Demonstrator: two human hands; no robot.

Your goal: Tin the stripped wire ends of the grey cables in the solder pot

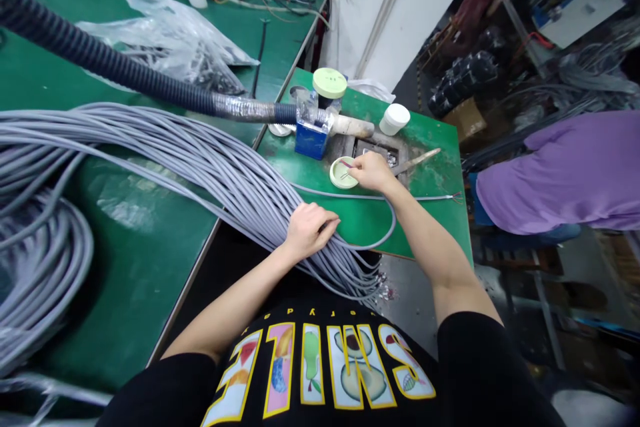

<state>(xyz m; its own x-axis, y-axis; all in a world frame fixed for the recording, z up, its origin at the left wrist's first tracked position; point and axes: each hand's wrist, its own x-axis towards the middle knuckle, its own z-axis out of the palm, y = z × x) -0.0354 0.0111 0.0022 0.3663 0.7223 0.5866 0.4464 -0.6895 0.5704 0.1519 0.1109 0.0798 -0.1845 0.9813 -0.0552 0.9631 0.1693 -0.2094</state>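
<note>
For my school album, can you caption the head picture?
Right hand holds wires at a dish, left hand rests on cables.

Right grip [371, 172] pinched, left grip [310, 228] curled palm-down.

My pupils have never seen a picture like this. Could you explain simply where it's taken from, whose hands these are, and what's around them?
There is no machine arm here: a camera on a person's head looks down at their own bare hands. The left hand rests on a thick bundle of grey cables. The right hand pinches thin wires over a shallow round dish; whether they touch it is hard to tell. On the small green table also stand a white tub and a blue box, with a ribbed hose reaching over. Another person in purple is at the right.
</note>
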